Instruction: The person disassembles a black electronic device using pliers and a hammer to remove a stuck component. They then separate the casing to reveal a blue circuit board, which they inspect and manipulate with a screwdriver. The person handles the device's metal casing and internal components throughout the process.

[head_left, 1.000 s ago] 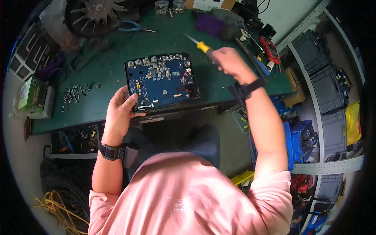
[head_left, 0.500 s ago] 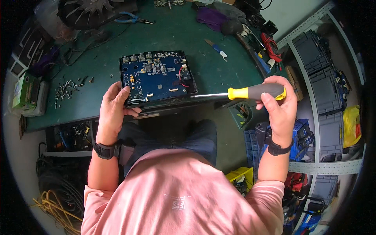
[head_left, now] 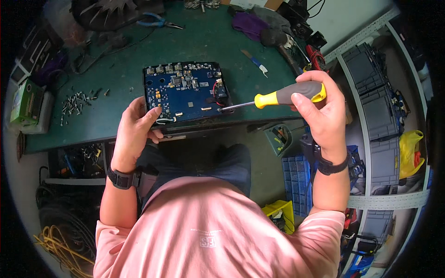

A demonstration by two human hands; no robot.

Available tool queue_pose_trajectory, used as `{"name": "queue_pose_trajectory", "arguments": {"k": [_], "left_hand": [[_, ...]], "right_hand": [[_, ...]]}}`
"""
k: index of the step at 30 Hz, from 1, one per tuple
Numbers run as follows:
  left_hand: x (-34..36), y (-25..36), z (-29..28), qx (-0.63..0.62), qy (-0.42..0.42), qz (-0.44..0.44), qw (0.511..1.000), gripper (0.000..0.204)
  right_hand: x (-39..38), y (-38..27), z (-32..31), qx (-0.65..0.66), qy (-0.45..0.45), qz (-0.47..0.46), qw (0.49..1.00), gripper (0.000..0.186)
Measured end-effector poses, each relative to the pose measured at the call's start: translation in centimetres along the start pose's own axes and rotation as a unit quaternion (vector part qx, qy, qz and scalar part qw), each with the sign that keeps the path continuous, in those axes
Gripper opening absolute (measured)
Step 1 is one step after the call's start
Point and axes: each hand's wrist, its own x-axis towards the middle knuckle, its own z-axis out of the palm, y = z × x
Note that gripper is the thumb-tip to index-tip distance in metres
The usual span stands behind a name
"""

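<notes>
My left hand (head_left: 134, 123) is closed on the near left corner of the blue circuit board (head_left: 183, 90), thumb over its edge, steadying it in its dark tray at the front edge of the green tabletop (head_left: 120, 69). That grip looks the same as a second ago.

What has changed is my right hand (head_left: 322, 111). A second back it was far out over the tabletop with the screwdriver (head_left: 278, 96); now it sits close to me, off the tabletop's right end, wrapped tight round the grey and yellow handle. The shaft lies nearly level and the tip has come in at the board's right edge, near the red wires. I judge I am lining up on a fastener there, though the tip is too small for me to tell whether it is seated in anything.

Further out, a scatter of loose screws (head_left: 76, 102) lies to the left, beside a green box (head_left: 25, 99). Blue-handled pliers (head_left: 155, 19) and a purple cloth (head_left: 250, 23) rest near the far edge. The fan-like part at the top left is cut off, and the shelves on the right are bent by the lens.
</notes>
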Motion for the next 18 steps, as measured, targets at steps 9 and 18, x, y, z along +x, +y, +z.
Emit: {"name": "queue_pose_trajectory", "arguments": {"k": [9, 18], "left_hand": [[0.1, 0.2, 0.0, 0.01, -0.006, 0.003, 1.0, 0.035], [0.1, 0.4, 0.0, 0.016, -0.002, -0.003, 1.0, 0.035]], "right_hand": [[0.5, 0.2, -0.1, -0.013, -0.004, 0.011, 1.0, 0.031], [1.5, -1.6, 0.7, -0.091, -0.022, -0.01, 0.996, 0.029]]}}
